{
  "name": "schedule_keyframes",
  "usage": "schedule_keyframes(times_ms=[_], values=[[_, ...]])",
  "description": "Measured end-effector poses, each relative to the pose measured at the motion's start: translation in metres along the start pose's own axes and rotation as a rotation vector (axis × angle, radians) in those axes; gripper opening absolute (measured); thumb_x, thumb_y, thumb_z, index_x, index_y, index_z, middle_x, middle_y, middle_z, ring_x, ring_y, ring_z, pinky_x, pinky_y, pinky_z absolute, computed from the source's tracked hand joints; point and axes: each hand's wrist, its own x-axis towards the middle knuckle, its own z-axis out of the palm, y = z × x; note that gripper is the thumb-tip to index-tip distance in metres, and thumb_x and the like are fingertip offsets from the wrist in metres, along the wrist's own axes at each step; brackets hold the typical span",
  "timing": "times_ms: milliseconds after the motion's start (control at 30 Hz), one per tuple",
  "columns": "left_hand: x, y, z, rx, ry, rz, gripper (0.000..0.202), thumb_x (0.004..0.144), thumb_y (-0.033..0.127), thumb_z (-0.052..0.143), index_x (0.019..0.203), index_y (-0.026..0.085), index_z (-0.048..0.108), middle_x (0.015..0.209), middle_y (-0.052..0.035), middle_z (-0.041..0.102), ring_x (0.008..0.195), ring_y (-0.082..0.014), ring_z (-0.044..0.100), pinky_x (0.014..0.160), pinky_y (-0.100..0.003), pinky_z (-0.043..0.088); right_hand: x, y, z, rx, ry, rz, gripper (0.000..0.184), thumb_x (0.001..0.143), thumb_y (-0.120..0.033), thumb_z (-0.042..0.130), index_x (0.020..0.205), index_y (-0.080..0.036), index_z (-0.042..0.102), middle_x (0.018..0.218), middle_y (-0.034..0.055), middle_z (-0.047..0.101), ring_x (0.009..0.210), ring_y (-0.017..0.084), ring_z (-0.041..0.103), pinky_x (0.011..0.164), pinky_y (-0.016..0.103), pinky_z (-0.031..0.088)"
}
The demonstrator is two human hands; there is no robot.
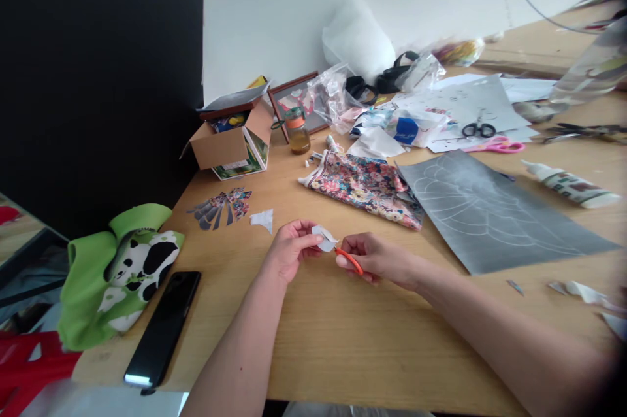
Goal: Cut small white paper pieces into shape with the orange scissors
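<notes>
Pinched in my left hand point(292, 250) is a small pale scrap of paper or fabric point(324, 240); I cannot tell which. My right hand point(368, 256) grips a pair of orange-handled scissors point(351, 261), whose tip is at the scrap's lower right edge. Both hands are just above the middle of the table. To their left lie a small white scrap point(262, 219) and several cut floral and grey pieces point(223, 208). Beyond the hands rests a folded floral fabric point(365, 187), partly beside a grey sheet point(494, 208) with white petal-like lines.
A black phone point(164, 329) and a green panda bag point(122, 270) lie at left. Behind are an open cardboard box point(230, 142) and a glass jar point(298, 133). Pink scissors point(499, 145), black scissors point(479, 130) and a glue bottle point(571, 185) lie at right.
</notes>
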Motion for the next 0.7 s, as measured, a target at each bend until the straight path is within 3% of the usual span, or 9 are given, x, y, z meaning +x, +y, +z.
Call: schedule_keyframes(times_ms=[700], values=[[0.0002, -0.0005, -0.0001, 0.018, 0.002, 0.014, 0.041, 0.046, 0.017, 0.083, 0.080, 0.013, 0.061, 0.068, -0.0030, 0.068, 0.055, -0.0123, 0.061, 0.051, -0.022, 0.046, -0.0033, -0.0053, 0.0012, -0.010, -0.023, -0.010, 0.049, 0.071, -0.061, 0.072, 0.074, -0.017, 0.051, 0.064, -0.0019, 0.055, 0.047, 0.007, 0.043, 0.041, 0.019, 0.035]])
